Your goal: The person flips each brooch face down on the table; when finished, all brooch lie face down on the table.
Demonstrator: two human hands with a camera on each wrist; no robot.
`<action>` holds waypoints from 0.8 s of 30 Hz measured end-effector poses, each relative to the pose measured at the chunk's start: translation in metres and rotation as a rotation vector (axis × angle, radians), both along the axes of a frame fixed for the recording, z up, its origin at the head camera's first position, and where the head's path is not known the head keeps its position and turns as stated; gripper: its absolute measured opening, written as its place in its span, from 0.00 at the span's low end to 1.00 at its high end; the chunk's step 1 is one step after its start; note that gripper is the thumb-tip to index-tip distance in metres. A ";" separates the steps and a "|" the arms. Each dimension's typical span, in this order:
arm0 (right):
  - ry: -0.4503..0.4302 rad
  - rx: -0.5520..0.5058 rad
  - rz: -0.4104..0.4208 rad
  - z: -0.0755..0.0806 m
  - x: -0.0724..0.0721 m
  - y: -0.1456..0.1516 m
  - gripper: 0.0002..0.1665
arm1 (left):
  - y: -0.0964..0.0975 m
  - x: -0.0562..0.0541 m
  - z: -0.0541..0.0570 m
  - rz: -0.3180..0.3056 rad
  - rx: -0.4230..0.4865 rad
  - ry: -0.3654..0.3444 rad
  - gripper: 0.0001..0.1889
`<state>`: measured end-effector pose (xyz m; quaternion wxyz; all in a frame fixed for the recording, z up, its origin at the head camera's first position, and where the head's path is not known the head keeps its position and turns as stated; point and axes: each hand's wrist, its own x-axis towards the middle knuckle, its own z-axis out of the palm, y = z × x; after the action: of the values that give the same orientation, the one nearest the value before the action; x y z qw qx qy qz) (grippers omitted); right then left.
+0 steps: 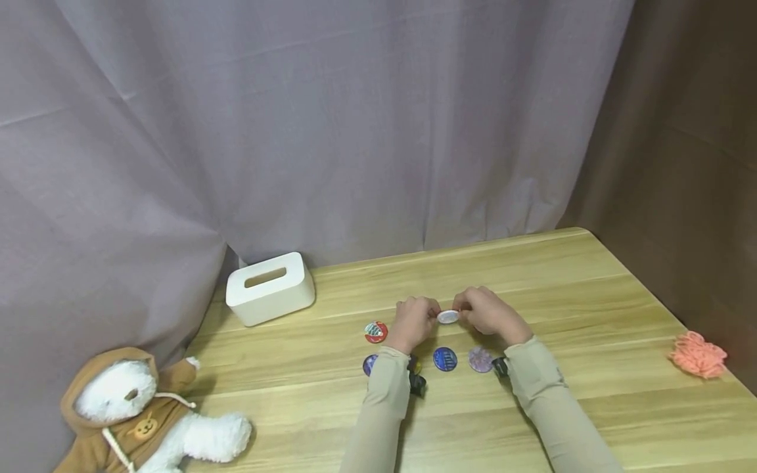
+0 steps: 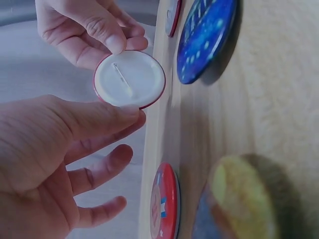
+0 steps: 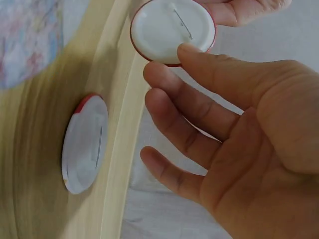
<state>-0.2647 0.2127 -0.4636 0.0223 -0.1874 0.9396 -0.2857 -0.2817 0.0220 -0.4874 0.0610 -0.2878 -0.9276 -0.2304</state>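
A round pin-back badge (image 1: pixel 447 316) is held up over the table, its white back and metal pin facing the wrist cameras. My left hand (image 1: pixel 412 322) pinches one edge of it between thumb and index finger. The opposite edge is pinched by my right hand (image 1: pixel 487 312), the other fingers loosely bent. Beyond the right fingers, a second badge (image 3: pixel 84 144) lies on its face with its pin side up. Closer to me are a blue badge (image 1: pixel 445 359) and a pale purple badge (image 1: pixel 481 360). A red badge (image 1: pixel 375 332) lies left of the left hand.
The left sleeve partly covers a dark blue badge (image 1: pixel 369 364) and a yellow-patterned badge (image 2: pixel 244 199). A white tissue box (image 1: pixel 271 292) stands at the back left of the wooden table (image 1: pixel 284 368). A plush bear (image 1: pixel 136 414) sits at left, and pink yarn (image 1: pixel 699 355) lies at the right edge.
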 end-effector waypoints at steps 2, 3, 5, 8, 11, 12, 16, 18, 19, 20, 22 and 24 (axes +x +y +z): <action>-0.007 -0.009 -0.002 0.000 0.000 0.001 0.08 | 0.000 0.000 0.000 -0.001 0.015 -0.015 0.05; -0.009 -0.010 -0.003 0.000 0.000 0.001 0.08 | 0.000 -0.001 0.000 0.000 0.020 -0.019 0.05; -0.010 -0.014 0.003 0.000 0.000 0.001 0.07 | 0.001 -0.001 0.000 0.001 0.020 -0.027 0.04; -0.013 -0.017 0.007 0.000 0.001 0.002 0.06 | 0.002 -0.002 -0.001 0.007 0.019 -0.033 0.05; -0.027 -0.022 0.000 0.000 0.001 0.002 0.07 | 0.003 -0.001 -0.001 0.016 0.021 -0.034 0.06; -0.033 -0.024 -0.002 -0.001 0.001 0.002 0.07 | 0.003 -0.001 -0.001 0.018 0.023 -0.033 0.06; -0.067 -0.036 -0.010 -0.002 0.001 0.002 0.07 | 0.004 0.000 -0.002 0.019 0.011 -0.017 0.07; -0.081 -0.039 -0.011 -0.002 0.001 0.002 0.07 | 0.004 0.000 -0.002 0.014 -0.001 -0.011 0.07; -0.087 -0.039 -0.011 -0.003 0.001 0.002 0.08 | 0.005 0.000 -0.002 0.012 -0.011 -0.008 0.07; -0.096 -0.041 -0.013 -0.003 0.001 0.002 0.08 | 0.005 0.001 -0.002 0.009 -0.022 -0.005 0.08; -0.097 -0.036 -0.014 -0.004 0.000 0.003 0.10 | 0.006 0.001 -0.003 0.005 -0.040 -0.005 0.08; -0.095 -0.026 -0.016 -0.006 0.000 0.003 0.11 | 0.008 0.001 -0.004 0.000 -0.057 0.001 0.07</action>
<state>-0.2648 0.2158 -0.4692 0.0622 -0.1663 0.9351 -0.3067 -0.2810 0.0298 -0.4914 0.0529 -0.2897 -0.9337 -0.2036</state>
